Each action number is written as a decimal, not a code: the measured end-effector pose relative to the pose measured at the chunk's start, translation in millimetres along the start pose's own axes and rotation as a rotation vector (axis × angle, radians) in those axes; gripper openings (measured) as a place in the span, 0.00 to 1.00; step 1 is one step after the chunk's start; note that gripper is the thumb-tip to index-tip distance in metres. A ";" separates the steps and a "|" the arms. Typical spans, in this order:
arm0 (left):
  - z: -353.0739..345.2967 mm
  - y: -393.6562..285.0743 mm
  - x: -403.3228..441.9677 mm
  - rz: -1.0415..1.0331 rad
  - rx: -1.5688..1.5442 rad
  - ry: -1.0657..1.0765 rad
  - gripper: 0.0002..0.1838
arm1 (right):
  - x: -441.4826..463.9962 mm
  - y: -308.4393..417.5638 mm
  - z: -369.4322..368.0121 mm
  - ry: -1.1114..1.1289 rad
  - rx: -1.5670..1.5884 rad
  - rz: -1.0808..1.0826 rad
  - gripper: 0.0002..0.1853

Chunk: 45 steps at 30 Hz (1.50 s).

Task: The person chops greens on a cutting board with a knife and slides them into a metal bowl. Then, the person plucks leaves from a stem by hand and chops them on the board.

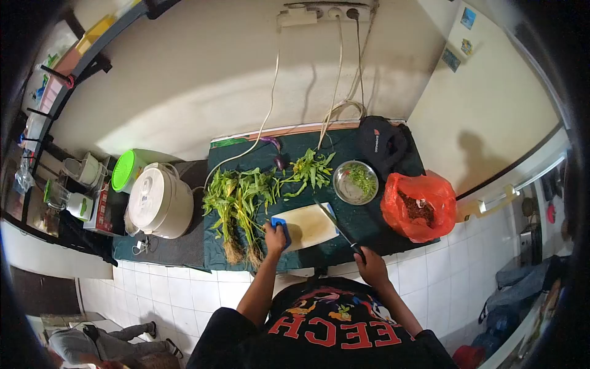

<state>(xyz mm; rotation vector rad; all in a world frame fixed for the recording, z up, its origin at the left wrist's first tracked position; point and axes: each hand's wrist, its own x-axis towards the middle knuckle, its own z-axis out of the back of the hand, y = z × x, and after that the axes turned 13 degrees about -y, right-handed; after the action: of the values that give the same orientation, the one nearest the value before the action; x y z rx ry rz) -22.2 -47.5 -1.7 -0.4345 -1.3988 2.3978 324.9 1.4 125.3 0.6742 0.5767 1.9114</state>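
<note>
"What's held there?"

"Right hand closed round a knife; left hand gripping the blue-ended cutting board, on the worktop."

"And beyond?"

"Greens left of the board, then a bowl of chopped leaves, and farthest an eggplant."

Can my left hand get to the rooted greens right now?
Probably yes: the rooted greens lie beside your left hand with nothing visible between, but it would have to release the cutting board.
</note>
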 end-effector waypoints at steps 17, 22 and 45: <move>-56.3 -78.4 99.8 -0.369 0.649 0.187 0.12 | -2.4 14.1 8.5 0.288 -0.158 -0.216 0.20; -64.6 -97.4 122.0 -0.366 0.642 0.125 0.13 | -4.8 17.5 17.2 0.287 -0.120 -0.244 0.20; -93.0 -102.1 91.6 -0.593 0.529 0.246 0.14 | 14.5 1.8 -3.2 0.295 -0.100 -0.162 0.22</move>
<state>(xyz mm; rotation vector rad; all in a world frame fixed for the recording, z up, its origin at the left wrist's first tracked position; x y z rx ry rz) -52.4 111.2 35.3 -0.1368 -0.6237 2.0160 316.4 13.6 127.1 0.2733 0.6921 1.8846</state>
